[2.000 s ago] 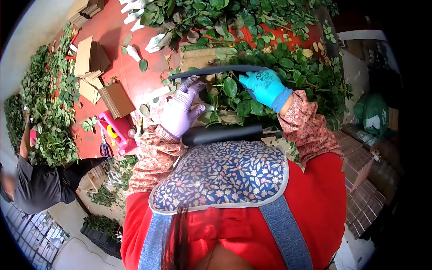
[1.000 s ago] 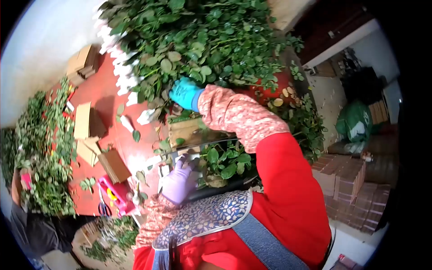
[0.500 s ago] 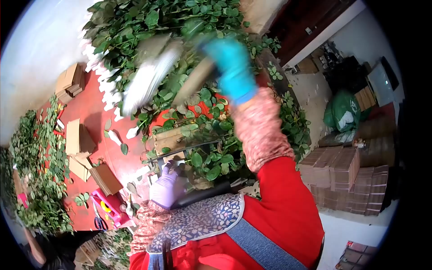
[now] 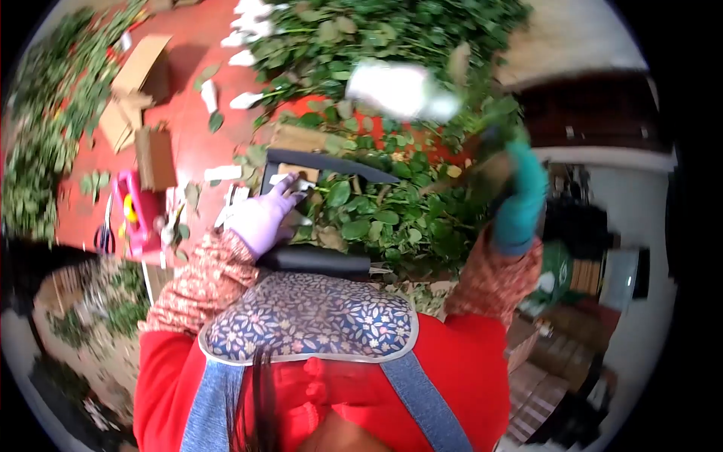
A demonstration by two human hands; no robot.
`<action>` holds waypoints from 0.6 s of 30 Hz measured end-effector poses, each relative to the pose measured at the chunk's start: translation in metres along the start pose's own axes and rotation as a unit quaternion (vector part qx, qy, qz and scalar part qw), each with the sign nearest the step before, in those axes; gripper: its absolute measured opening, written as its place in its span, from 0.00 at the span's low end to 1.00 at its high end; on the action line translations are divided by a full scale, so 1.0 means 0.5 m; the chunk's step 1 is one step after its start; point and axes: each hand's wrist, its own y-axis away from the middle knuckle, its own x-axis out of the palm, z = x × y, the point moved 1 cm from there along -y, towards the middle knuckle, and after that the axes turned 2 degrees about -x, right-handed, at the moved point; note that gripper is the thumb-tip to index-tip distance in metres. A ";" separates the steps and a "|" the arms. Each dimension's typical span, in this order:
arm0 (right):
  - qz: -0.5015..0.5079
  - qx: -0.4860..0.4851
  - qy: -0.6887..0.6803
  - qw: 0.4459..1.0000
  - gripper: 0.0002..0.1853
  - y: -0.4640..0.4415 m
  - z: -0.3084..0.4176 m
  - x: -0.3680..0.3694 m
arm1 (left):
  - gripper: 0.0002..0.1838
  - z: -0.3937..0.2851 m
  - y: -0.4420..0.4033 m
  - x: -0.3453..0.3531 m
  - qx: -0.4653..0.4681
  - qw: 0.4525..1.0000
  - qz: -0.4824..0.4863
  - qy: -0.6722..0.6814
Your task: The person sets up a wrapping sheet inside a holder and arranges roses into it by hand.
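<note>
My left hand point(image 4: 260, 220), in a purple glove, lies with fingers stretched out over a small piece of brown cardboard point(image 4: 297, 172) and white bits inside a black-edged frame point(image 4: 339, 163). My right hand point(image 4: 521, 192), in a teal glove, is raised at the right and smeared by motion. It appears closed on a leafy rose stem point(image 4: 493, 120) whose white-wrapped head point(image 4: 392, 90) is blurred, above the leaves. Green leafy stems point(image 4: 369, 215) lie within the frame, between my hands. A black roll-like edge point(image 4: 316, 260) runs in front of my apron.
A big heap of leafy stems point(image 4: 392, 38) with white-wrapped heads covers the back of the red table point(image 4: 188, 143). Folded cardboard point(image 4: 143, 71), a pink tape dispenser point(image 4: 139, 215) and scissors point(image 4: 105, 230) are at left. Stacked cardboard point(image 4: 538, 392) stands on the right.
My right hand has swung right and down from the heap, and the white-wrapped head has moved right with it. My left hand stays at the frame. The view has turned.
</note>
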 end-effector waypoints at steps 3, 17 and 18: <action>0.221 -0.108 0.157 0.956 0.20 0.050 0.110 0.115 | 0.39 0.025 0.012 0.019 0.000 0.999 -0.036 0.041; 0.332 -0.056 0.221 0.915 0.17 0.191 0.029 0.315 | 0.35 0.003 -0.017 -0.011 -0.006 0.998 0.056 0.012; 0.334 -0.047 0.239 0.910 0.18 0.184 0.045 0.297 | 0.35 0.002 -0.019 -0.011 -0.013 0.998 0.065 0.010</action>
